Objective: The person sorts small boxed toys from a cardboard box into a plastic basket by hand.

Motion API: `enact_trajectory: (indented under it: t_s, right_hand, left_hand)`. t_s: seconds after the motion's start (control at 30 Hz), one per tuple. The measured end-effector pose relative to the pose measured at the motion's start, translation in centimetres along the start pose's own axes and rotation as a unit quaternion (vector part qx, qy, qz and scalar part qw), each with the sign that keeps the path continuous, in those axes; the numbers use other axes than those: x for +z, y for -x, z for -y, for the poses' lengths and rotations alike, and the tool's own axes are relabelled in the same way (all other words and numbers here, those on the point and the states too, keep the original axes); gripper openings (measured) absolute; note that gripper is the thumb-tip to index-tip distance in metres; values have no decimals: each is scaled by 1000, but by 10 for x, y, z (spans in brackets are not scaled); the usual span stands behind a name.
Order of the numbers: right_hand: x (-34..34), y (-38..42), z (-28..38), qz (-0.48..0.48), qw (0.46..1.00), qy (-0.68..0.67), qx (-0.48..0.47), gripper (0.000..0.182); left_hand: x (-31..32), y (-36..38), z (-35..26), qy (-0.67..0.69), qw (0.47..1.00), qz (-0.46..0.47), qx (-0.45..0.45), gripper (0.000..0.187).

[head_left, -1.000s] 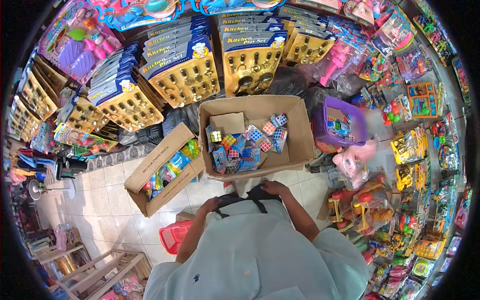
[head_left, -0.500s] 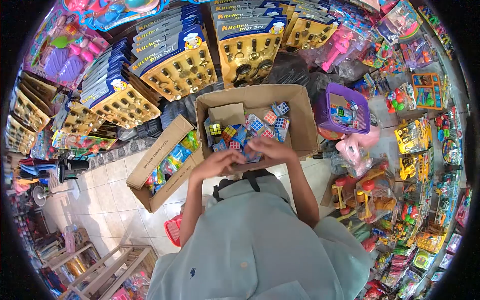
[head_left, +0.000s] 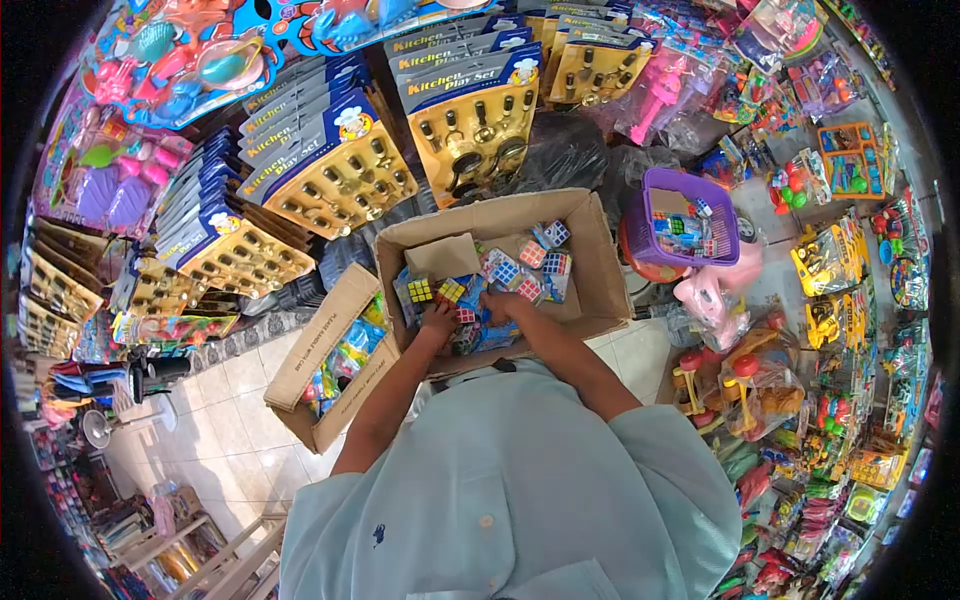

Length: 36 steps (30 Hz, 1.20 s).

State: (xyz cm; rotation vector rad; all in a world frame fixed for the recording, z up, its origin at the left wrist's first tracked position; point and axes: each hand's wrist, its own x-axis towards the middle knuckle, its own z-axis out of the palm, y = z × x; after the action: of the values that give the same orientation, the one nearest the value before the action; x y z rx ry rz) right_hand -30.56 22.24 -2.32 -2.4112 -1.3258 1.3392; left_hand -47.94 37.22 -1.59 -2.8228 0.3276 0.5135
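Observation:
Both hands are down inside an open cardboard box (head_left: 605,255) among several wrapped puzzle cubes. My left hand (head_left: 438,319) lies on the near left part of the pile, fingers loosely stretched, just below a yellow-faced puzzle cube (head_left: 420,291) and an orange-and-yellow puzzle cube (head_left: 451,290). To its right, my right hand (head_left: 504,307) has its fingers closed at some blue wrapping; what they grip is partly hidden. Beyond it sit a blue-and-white puzzle cube (head_left: 505,270) and a red-and-white puzzle cube (head_left: 529,289). A loose cardboard piece (head_left: 443,257) leans in the back left corner.
A narrower carton (head_left: 350,415) of colourful packets stands at the left. At the right is a purple basket (head_left: 650,235) holding more cubes. Hanging kitchen play sets (head_left: 470,130) line the back, and bagged toys (head_left: 745,385) crowd the right side.
Both hands have moved down into the box, onto the cubes, from just above its near side. My view has shifted, so the box appears slightly lower and further left.

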Motion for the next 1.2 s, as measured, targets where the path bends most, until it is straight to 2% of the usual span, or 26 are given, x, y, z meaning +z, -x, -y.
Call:
enact_trajectory:
  t_s: [0.03,0.1,0.17,0.27,0.33,0.37,0.4,0.47,0.5,0.53,0.57,0.63,0.67,0.7,0.73,0.77,0.8,0.83,0.87,0.93,0.97,1.03,1.1,1.13,1.17,1.2]
  right_hand:
    - [-18,14,8,31,996,80,-37,82]
    - [-33,31,19,31,992,111,-43,80]
    - [-35,27,26,24,989,139,-50,79]
    - [-32,15,27,72,984,154,-47,67]
    - [-38,15,30,116,979,165,-25,50]
    - [-41,14,27,113,980,165,-24,50]
    - [-32,-1,9,115,990,79,-23,51]
    - [-43,8,4,114,993,-16,-22,56]
    - [-74,45,21,70,997,-10,-14,49]
    - [-97,77,33,27,1000,-5,-3,42]
    - [-105,94,33,22,1000,-13,2,42]
    - [-110,122,19,-90,985,-142,22,38]
    - [-103,127,3,-94,984,-147,31,38]
    - [-90,127,-17,-132,966,-220,-13,40]
    - [-85,135,-25,-169,941,-289,-55,42]
    - [-74,145,-29,-169,942,-287,-43,42]
    - [-68,162,-21,-220,863,-451,-50,47]
    - [-64,178,-11,-268,755,-596,-58,53]
    - [-60,190,-2,-264,713,-646,-62,60]
    - [-55,205,7,-273,711,-646,-51,60]
    - [-51,212,11,-278,704,-652,-45,60]
    - [-42,226,17,-332,699,-633,-16,58]
    - [-29,234,11,-345,677,-650,-28,59]
    - [-39,252,23,-324,621,-713,-12,59]
    - [-38,259,23,-333,608,-721,-17,59]
    - [-36,265,20,-342,603,-720,-19,60]
  left_hand:
    - [-6,-5,0,2,1000,-2,-1,19]
    - [-26,-8,2,97,990,103,-16,21]
    - [-42,-9,6,116,985,122,-20,22]
    - [-48,-14,9,138,982,125,-39,24]
    - [-55,-12,11,140,982,110,-56,24]
    - [-56,-6,12,175,981,-32,-82,22]
    - [-63,3,14,207,957,-172,-106,20]
    - [-84,17,26,270,946,-146,-103,17]
    - [-101,27,33,334,930,-120,-101,15]
    - [-124,42,36,352,913,-187,-87,14]
    - [-134,52,38,349,915,-185,-77,14]
    - [-151,65,40,463,841,-254,-122,18]
    - [-162,71,39,486,815,-291,-120,21]
    - [-164,72,38,490,815,-290,-110,21]
    - [-161,72,37,557,760,-317,-105,21]
    - [-159,73,33,623,697,-340,-102,20]
    - [-152,70,27,723,613,-301,-104,19]
    - [-172,77,21,762,569,-288,-114,20]
    - [-168,73,15,764,556,-311,-100,21]
    - [-161,65,5,769,540,-334,-77,21]
    - [-160,62,-1,811,502,-289,-86,20]
    - [-173,53,-15,849,468,-232,-82,19]
    - [-191,49,-27,843,473,-255,-23,22]
    - [-201,49,-31,843,475,-250,0,24]
    - [-213,49,-36,844,477,-245,23,26]
    - [-216,49,-40,871,451,-195,23,28]
